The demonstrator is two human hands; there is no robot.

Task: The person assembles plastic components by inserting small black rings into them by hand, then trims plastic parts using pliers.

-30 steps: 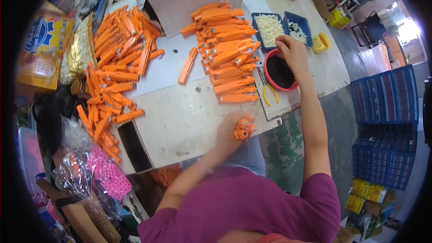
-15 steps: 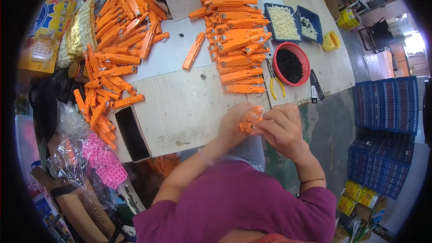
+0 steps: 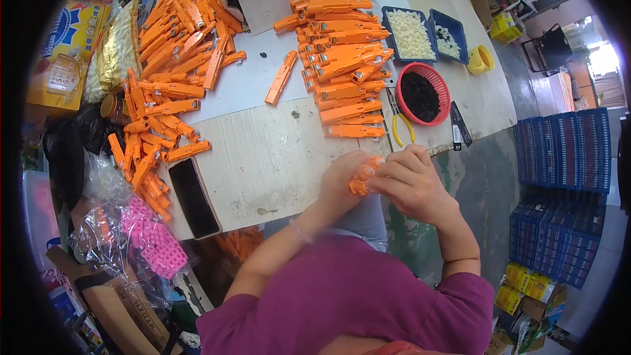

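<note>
Just off the table's front edge, my left hand (image 3: 338, 183) is closed around a small bunch of orange plastic pieces (image 3: 362, 176) held end-on. My right hand (image 3: 415, 183) meets it from the right, thumb and fingers pinched at the ends of the bunch. Whatever lies between those fingertips is too small or hidden to name. Beyond my hands is a stacked row of long orange plastic housings (image 3: 348, 62) with metal bits at their ends. One single orange housing (image 3: 281, 79) lies apart to its left.
A loose heap of orange housings (image 3: 172, 85) covers the left, with a phone (image 3: 193, 198) beside it. At right are a red basket of black parts (image 3: 448, 106), yellow-handled pliers (image 3: 403, 129), a blue tray of whitish parts (image 3: 409, 34), another blue tray (image 3: 465, 52) and a yellow ring (image 3: 482, 59).
My right hand has turned slightly and its fingers now cover more of the orange bunch's right end. The left hand keeps its grip almost in place.
</note>
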